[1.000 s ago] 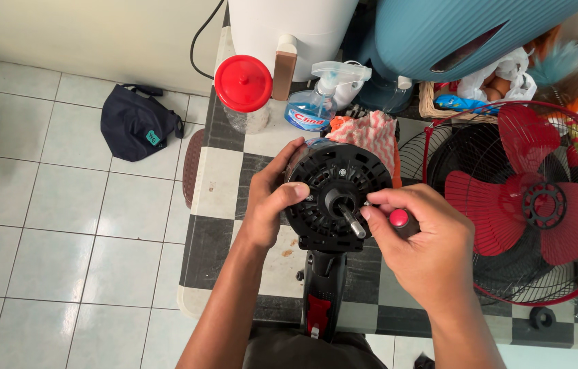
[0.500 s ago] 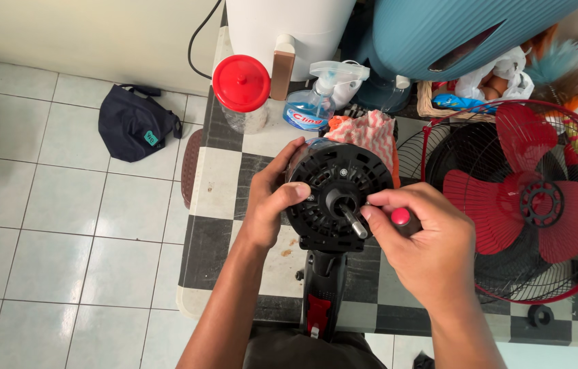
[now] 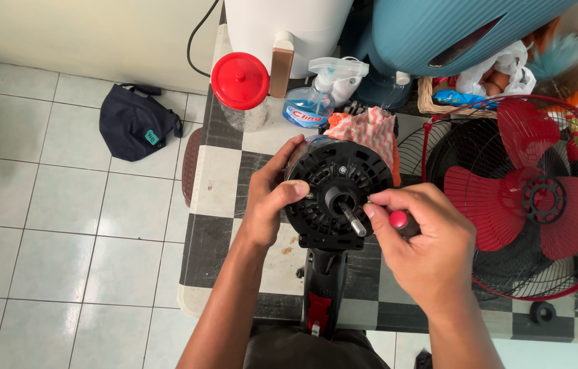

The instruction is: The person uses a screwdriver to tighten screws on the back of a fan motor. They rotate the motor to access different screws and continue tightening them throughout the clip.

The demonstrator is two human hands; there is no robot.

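Behind the black fan motor [image 3: 339, 191] (left hand [image 3: 268, 198] gripping) stands a blue-labelled spray bottle [image 3: 313, 99].

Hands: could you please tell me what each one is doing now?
Left hand: closed on the fan motor.
Right hand: closed on a red-handled tool.

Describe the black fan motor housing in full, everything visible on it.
The black fan motor housing is round, looks like plastic, and has vent slots ringing its face. A bare metal shaft sticks out of its centre toward the camera. It sits atop a black stand neck over the checkered table. The left hand grips its left rim; the right hand, holding a red-handled tool, works at its right edge.
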